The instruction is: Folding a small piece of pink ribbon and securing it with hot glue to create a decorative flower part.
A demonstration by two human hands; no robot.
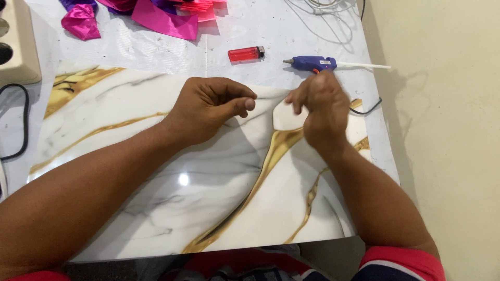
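My left hand [208, 106] hovers over a glossy white marble-patterned sheet [208, 198] with gold and grey veins. Its fingers are curled and the thumb tip meets the index finger, with nothing visible between them. My right hand [320, 112] is just to the right, near the sheet's far right corner. Its fingers are bunched together and pointing left, and nothing shows in them. A pale white patch [286, 118] of the sheet lies just under those fingertips. The two hands are a short gap apart.
A blue glue gun [312, 63] with a white glue stick and a red lighter [246, 53] lie beyond the hands. Pink and purple foil scraps [156, 15] sit at the far edge. A beige box [18, 41] and a black cable [23, 119] are at the left. A cream wall is at the right.
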